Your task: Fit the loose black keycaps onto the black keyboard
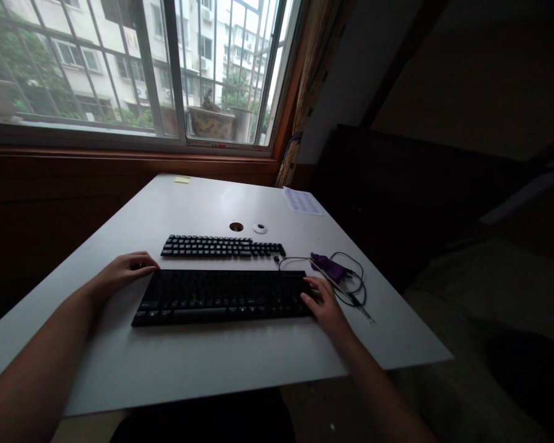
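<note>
A black keyboard point(221, 298) lies flat on the white desk in front of me. Keys show clearly along its near rows; its upper area is too dark to make out well. My left hand point(124, 274) holds its far left corner, fingertips against the edge. At the opposite end, my right hand point(322, 301) grips the right side, with fingers and thumb over the top surface. Just behind the keyboard, black keycaps point(207, 246) are set out in close rows, with a smaller group at their right end.
Right of the keyboard lie a purple cloth pouch point(329, 268), a looped dark cable point(362, 283) and a long thin tool point(367, 315). Farther back are a round desk hole point(236, 227), its white cover point(260, 229), a printed sheet point(303, 202) and yellow sticky notes point(181, 179).
</note>
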A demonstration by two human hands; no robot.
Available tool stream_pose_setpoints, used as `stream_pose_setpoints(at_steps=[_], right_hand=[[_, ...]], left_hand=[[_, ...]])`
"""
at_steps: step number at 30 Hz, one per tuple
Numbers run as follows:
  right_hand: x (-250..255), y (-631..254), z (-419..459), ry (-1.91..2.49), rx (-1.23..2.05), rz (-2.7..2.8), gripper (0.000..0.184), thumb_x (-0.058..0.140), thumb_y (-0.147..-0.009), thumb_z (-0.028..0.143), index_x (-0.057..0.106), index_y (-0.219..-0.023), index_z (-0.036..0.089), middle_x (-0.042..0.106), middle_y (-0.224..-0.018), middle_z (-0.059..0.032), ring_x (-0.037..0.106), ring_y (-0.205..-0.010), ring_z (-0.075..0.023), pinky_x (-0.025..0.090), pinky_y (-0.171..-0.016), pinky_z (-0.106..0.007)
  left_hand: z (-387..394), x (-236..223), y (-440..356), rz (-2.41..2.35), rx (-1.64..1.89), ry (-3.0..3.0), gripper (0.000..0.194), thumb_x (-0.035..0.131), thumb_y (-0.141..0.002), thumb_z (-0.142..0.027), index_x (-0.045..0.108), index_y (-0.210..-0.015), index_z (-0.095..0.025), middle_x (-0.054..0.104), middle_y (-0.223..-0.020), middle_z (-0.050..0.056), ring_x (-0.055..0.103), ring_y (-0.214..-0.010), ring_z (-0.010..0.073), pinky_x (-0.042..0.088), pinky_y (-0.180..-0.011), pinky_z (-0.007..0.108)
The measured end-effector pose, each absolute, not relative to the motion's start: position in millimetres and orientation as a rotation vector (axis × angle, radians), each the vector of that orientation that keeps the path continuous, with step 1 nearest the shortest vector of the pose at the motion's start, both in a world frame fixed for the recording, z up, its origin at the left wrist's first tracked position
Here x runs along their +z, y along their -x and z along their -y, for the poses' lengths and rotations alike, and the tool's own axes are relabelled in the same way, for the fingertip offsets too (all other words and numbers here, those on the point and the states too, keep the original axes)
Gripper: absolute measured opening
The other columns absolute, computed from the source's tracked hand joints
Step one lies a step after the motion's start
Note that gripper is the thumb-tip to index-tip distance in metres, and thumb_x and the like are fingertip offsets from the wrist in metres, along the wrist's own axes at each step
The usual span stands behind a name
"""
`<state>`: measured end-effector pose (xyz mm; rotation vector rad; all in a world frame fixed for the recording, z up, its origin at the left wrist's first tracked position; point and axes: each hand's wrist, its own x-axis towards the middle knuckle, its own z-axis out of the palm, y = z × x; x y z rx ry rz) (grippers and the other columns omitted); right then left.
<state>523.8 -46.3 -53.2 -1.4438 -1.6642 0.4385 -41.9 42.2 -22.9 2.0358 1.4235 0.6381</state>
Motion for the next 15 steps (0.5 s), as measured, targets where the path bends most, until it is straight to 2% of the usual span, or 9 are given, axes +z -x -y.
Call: stream_pose_setpoints(at_steps=[5,9,15], right_hand=[[-48.4,-523.0,52.3,1.431,0.395,1.635,0.028,0.06,-0.093,0.047,0.069,-0.11,0.026,0.055,-0.126,-0.0094,0.055,-0.122,-0.0265,0.053,-0.098,-0.044],[-44.1,-525.2,58.4,1.48,0.224,1.724,0.026,0.065,-0.09,0.05,0.072,-0.093,0.025,0.059,-0.11,-0.0082,0.057,-0.111,-0.0276,0.046,-0.102,-0.048],[-35.9,-527.2,62.0,1.561,0.014,1.841,0.025,0.063,-0.093,0.048,0.073,-0.088,0.026,0.064,-0.095,-0.0068,0.056,-0.1,-0.0289,0.043,-0.098,-0.051]], left_hand=[[-41.2,-20.7,41.1,-1.421,0.625,-2.035,0.045,0.063,-0.084,-0.065,0.078,-0.092,-0.024,0.073,-0.101,0.007,0.068,-0.097,0.025,0.053,-0.087,0.031],[-41.1,-21.0,41.8,-1.43,0.621,-2.044,0.046,0.062,-0.084,-0.066,0.079,-0.092,-0.024,0.073,-0.1,0.007,0.068,-0.096,0.0247,0.053,-0.086,0.031],[-40.5,-21.0,42.0,-1.421,0.626,-2.029,0.048,0.062,-0.083,-0.068,0.079,-0.093,-0.024,0.073,-0.102,0.008,0.066,-0.098,0.026,0.053,-0.087,0.032]])
